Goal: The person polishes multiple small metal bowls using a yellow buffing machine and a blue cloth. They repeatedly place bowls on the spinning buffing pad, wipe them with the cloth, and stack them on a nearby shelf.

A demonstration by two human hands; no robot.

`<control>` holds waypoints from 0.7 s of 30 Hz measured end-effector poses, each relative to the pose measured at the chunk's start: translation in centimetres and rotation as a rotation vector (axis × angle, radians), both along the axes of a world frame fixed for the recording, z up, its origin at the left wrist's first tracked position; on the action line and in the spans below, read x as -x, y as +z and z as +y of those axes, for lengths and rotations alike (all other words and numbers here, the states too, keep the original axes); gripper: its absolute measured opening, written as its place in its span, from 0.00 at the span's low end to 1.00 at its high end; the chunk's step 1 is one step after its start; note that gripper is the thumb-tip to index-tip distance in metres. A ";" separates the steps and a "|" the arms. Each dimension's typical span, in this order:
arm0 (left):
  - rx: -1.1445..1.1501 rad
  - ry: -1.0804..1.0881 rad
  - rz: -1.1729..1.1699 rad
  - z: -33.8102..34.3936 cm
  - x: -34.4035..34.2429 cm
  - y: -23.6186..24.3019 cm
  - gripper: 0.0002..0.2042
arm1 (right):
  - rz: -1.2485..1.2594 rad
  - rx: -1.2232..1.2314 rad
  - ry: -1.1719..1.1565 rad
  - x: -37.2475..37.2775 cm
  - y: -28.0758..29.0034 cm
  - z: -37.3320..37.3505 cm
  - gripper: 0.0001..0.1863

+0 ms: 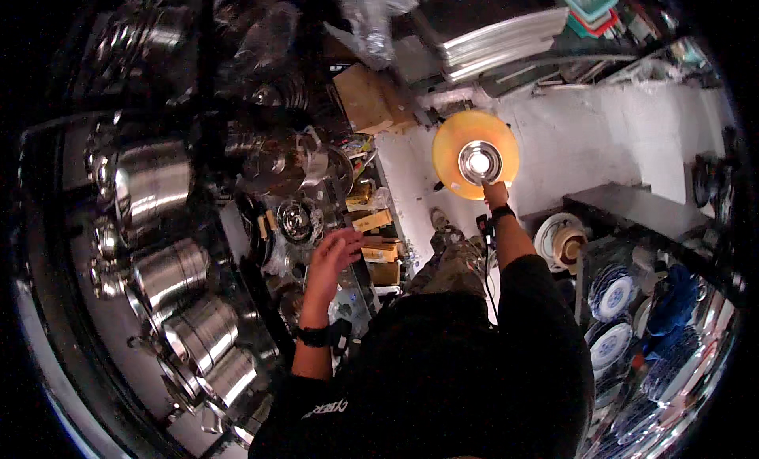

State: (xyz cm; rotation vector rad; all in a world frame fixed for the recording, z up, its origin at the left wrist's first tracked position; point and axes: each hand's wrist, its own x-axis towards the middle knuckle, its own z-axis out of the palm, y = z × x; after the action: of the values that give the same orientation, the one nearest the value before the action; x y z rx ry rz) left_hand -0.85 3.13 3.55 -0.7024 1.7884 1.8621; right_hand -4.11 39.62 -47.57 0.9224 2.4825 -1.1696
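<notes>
My right hand reaches forward, its fingers closed at the near rim of a small shiny steel bowl. Directly below or behind the bowl is a round yellow stool seat; whether the bowl rests on it or hangs just above, I cannot tell. My left hand is raised beside the shelf on the left, fingers stretched out, holding nothing. Close to that hand are small cardboard boxes and a coiled metal piece on the crowded shelf.
Large steel pots line the left racks. A cardboard carton stands ahead, near stacked metal trays. On the right are a dark shelf top, blue-and-white plates and a brown round container. Pale floor lies around the stool.
</notes>
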 end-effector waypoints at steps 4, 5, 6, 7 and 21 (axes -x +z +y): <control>0.079 -0.004 -0.073 0.1 -1.8 -2.3 0.17 | -0.073 -0.069 -0.034 1.9 5.1 -1.3 0.30; 0.093 -0.003 -0.084 0.1 -1.9 -2.7 0.17 | -0.129 -0.105 -0.059 2.6 5.7 -1.4 0.30; 0.105 -0.006 -0.094 0.1 -2.1 -2.9 0.17 | -0.078 -0.104 -0.155 2.1 3.5 -1.2 0.32; 0.115 -0.002 -0.110 0.0 -2.4 -3.2 0.17 | -0.120 -0.096 -0.051 2.7 2.3 -0.7 0.32; 0.100 0.071 -0.151 1.2 -5.1 -3.9 0.17 | -0.318 0.105 -0.216 2.4 4.2 0.0 0.12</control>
State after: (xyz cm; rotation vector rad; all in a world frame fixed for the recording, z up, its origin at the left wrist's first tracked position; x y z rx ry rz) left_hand 4.27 4.37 -0.36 -0.9295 1.7897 1.7236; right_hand -6.56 39.63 -43.35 1.2611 2.0919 -1.1034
